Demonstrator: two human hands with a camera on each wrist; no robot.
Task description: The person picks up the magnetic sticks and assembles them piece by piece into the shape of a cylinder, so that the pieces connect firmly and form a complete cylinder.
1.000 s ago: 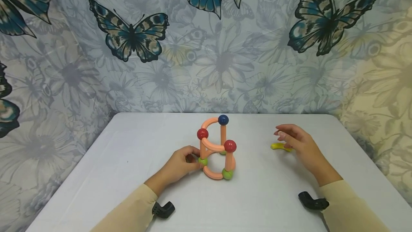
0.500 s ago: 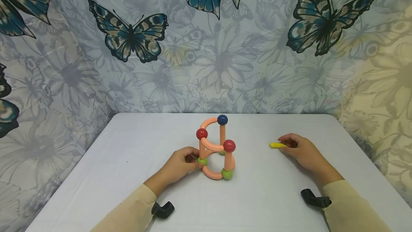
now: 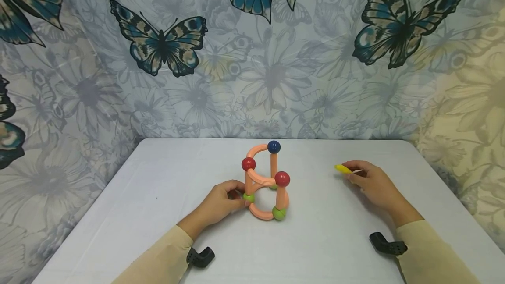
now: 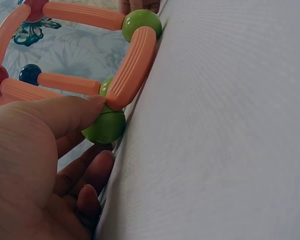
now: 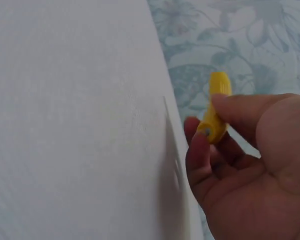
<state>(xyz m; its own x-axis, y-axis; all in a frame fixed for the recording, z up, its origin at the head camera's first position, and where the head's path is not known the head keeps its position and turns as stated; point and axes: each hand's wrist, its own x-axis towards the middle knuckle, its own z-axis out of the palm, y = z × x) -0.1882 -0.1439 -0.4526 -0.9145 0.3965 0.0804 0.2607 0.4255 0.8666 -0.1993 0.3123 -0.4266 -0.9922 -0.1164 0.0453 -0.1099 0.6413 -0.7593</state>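
A frame of orange magnetic rods [image 3: 262, 215] and coloured balls stands upright on the white table. At its lower left, my left hand [image 3: 222, 201] pinches a green ball [image 4: 105, 125] between thumb and fingers. Two red balls [image 3: 282, 179] and a dark blue ball [image 3: 274, 147] sit on the upper part. To the right, my right hand [image 3: 372, 185] pinches a yellow curved magnetic rod [image 5: 216, 112] between thumb and fingertips, just above the table. The rod's round end shows a small grey metal spot in the right wrist view.
The white table [image 3: 158, 170] carries the frame near its middle. Behind it hangs a floral cloth [image 3: 276, 78] printed with large butterflies. A black curved device [image 3: 388, 244] is worn on the right wrist, and a similar device [image 3: 201, 257] on the left.
My right hand has come down onto the yellow curved rod, gripped it and raised it slightly, turning it. My left hand and the frame have stayed put.
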